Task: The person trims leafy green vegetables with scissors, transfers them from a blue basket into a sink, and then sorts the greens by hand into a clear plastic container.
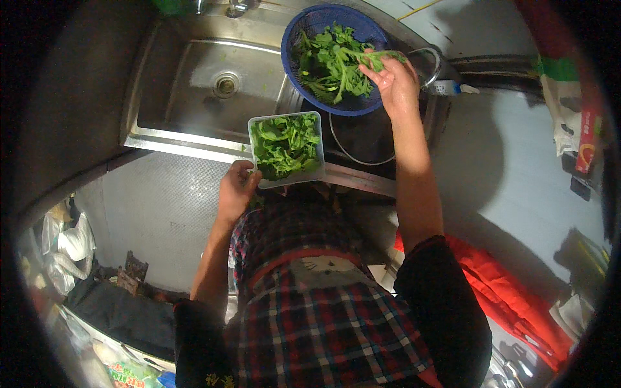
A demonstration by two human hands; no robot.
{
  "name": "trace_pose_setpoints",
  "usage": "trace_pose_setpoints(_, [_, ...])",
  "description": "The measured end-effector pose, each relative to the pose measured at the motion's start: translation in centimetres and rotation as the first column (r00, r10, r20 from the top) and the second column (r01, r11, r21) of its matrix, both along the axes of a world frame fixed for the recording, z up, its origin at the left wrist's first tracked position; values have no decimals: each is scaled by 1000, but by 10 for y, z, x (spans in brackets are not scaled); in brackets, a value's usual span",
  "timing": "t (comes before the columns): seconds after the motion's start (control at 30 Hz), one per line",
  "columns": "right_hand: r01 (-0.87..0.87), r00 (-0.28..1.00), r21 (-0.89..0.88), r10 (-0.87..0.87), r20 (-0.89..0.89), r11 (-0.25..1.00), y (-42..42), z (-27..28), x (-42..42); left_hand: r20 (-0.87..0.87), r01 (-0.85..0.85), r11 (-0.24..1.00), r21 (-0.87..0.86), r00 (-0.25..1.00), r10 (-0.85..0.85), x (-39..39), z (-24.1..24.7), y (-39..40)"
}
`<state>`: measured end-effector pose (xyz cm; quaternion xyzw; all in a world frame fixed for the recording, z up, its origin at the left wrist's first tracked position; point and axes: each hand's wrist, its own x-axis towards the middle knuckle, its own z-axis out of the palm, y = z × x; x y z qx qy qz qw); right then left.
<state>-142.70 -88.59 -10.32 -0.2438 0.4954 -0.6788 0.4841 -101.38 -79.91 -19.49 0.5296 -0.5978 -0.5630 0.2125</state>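
A blue plastic colander with leafy greens in it stands right of the sink basin. My right hand is over its right rim, with a green stem and leaves lying across the fingers. Nearer to me, a clear square plastic container holds more leafy greens at the sink's front edge. My left hand is at the container's lower left corner, thumb and fingers pinched together; a small bit of green shows at the fingertips. Whether this hand grips the container wall cannot be told.
The stainless steel sink with its drain lies left of the colander, a faucet behind it. A pale hose loops below the colander. A bottle lies at the right. Red cloth is at the lower right, plastic bags at the left.
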Motion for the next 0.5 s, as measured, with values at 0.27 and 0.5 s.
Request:
trace_pose_setpoints(0.27, [145, 714, 355, 150, -683, 924, -24, -70, -37, 36, 3, 993, 117, 999, -8, -4, 4, -3])
trace_pose_setpoints(0.5, [142, -248, 481, 501, -829, 865, -15, -108, -27, 39, 17, 987, 160, 999, -23, 0, 4, -2])
